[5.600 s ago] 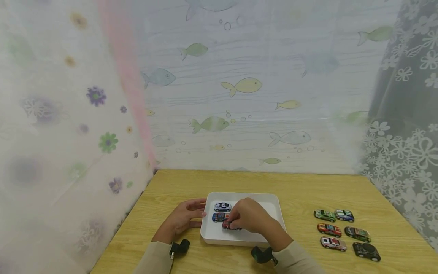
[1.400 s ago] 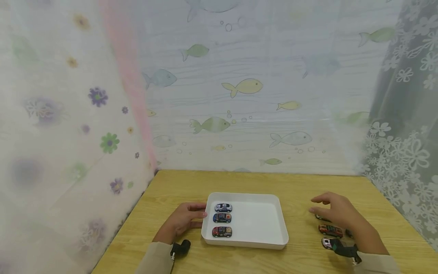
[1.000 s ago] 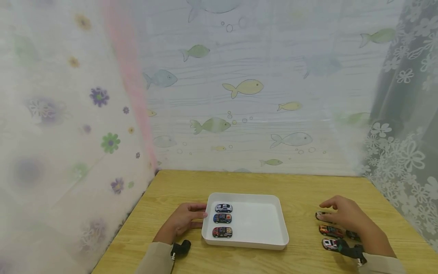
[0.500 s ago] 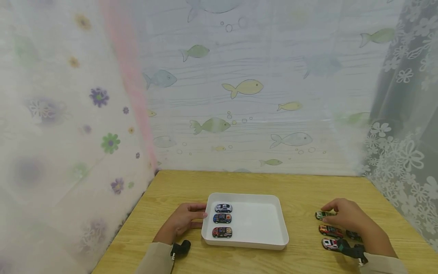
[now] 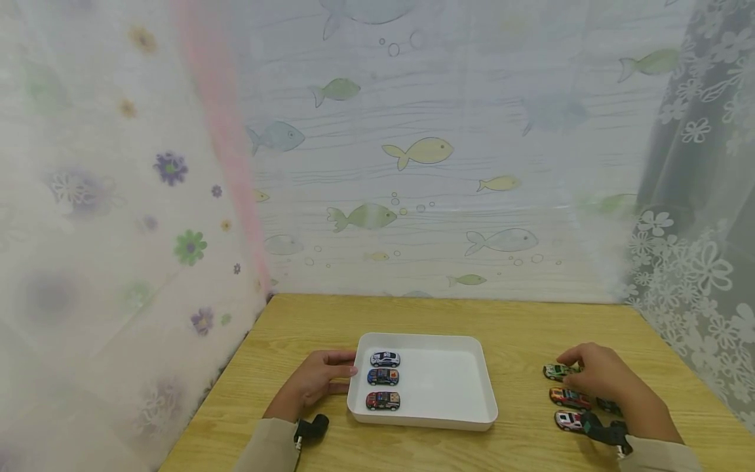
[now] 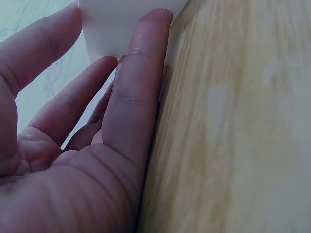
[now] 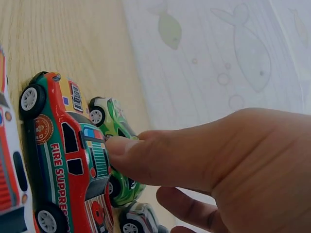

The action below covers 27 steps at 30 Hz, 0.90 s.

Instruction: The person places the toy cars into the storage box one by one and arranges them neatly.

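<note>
My right hand (image 5: 604,379) is over the cars on the right, thumb and index finger at the sides of a green toy car (image 5: 553,372). In the right wrist view the thumb tip lies against that green car, pinching it, with its middle partly covered. My left hand (image 5: 315,381) touches the left wall of a white tray (image 5: 448,387), its fingers straight along the outside and thumb by the rim. Inside, at the left, a white-and-blue car (image 5: 385,358), a blue car (image 5: 383,377) and a red car (image 5: 383,401) form a column.
A red-and-orange car (image 5: 569,398) marked with fire lettering and a white-and-red car (image 5: 568,420) stand nearer me on the wooden table (image 5: 519,446). Further cars are partly hidden under the right hand and wrist. Patterned curtains (image 5: 448,196) surround the table's far edge and sides.
The red car, earlier under my right hand, now stands in the tray. The right hand has moved right to the table cars and closed down around the green one. The left hand stays put.
</note>
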Tool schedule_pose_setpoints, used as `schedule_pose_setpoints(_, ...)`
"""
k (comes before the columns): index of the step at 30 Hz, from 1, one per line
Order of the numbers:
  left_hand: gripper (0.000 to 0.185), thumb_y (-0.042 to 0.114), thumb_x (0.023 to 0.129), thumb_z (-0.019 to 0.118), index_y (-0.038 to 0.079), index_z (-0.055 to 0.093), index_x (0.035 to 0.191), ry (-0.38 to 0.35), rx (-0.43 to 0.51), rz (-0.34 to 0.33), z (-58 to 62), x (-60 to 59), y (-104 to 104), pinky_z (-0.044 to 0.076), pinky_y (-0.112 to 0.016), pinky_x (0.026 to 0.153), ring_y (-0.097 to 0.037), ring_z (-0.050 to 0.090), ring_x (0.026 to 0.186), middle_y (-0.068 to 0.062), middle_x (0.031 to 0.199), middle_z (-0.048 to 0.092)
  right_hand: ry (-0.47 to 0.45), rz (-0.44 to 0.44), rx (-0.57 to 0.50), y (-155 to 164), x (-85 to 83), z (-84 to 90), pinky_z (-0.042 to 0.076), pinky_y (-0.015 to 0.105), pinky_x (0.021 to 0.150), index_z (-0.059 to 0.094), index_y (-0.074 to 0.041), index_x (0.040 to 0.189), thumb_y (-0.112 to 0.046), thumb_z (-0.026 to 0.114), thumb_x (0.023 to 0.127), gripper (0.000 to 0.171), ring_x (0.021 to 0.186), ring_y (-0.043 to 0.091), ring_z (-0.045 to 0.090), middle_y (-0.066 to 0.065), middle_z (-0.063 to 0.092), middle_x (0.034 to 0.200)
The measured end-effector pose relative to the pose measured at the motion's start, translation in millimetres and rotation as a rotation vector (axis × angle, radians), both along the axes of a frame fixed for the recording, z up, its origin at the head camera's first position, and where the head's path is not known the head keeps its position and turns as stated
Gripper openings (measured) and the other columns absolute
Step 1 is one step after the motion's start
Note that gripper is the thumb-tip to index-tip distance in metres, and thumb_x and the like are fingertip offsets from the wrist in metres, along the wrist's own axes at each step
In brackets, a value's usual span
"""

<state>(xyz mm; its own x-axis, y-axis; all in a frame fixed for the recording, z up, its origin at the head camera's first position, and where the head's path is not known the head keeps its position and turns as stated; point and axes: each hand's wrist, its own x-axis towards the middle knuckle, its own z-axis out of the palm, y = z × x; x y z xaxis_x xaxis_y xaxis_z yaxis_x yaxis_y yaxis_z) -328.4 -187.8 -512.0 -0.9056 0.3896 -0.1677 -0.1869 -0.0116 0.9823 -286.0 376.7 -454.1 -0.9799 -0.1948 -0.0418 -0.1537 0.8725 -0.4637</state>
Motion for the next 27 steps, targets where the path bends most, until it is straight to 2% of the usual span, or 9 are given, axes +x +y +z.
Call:
schedule_pose_setpoints(5,0.051,0.006,0.097,0.072,-0.007,0.056,0.143,-0.001,-0.004,0.0,0.2,0.2,0,0.061,-0.048,0.095,-0.027,0.069,0.116,-0.021,0.139,0.063,0.004,-0.012,0.021,1,-1.1,-2.0,0.055,0.042,0.07,0.076,-0.002,0.116,-0.013,0.081,0.086,0.032,0.087,0.021,0.063,0.007,0.072,0.103)
schedule_pose_setpoints(12,0.051,0.006,0.097,0.072,-0.007,0.056,0.143,-0.001,-0.005,0.004,0.4,0.2,0,0.061,-0.047,0.094,-0.027,0.069,0.116,-0.021,0.139,0.063,0.008,-0.023,0.042,-1,-3.1,-3.0,0.056,0.045,0.071,0.078,-0.004,0.114,-0.013,0.081,0.087,0.028,0.089,0.025,0.064,0.009,0.073,0.103)
schedule_pose_setpoints(21,0.052,0.007,0.097,0.073,-0.007,0.055,0.143,0.003,-0.004,-0.002,0.3,-0.4,0,0.061,-0.047,0.095,-0.027,0.069,0.116,-0.021,0.139,0.062,0.047,-0.006,0.039,-7,-6.5,-7.9,0.059,0.049,0.075,0.08,-0.008,0.112,-0.013,0.082,0.087,0.026,0.097,0.034,0.068,0.017,0.074,0.113)
schedule_pose_setpoints(27,0.052,0.007,0.096,0.073,-0.007,0.056,0.143,0.007,-0.002,0.003,-0.6,-0.3,0,0.061,-0.047,0.095,-0.027,0.069,0.115,-0.021,0.14,0.062,0.066,0.0,0.03,-12,-7.3,-9.4,0.059,0.051,0.077,0.08,-0.008,0.112,-0.012,0.081,0.087,0.025,0.099,0.037,0.068,0.017,0.074,0.114)
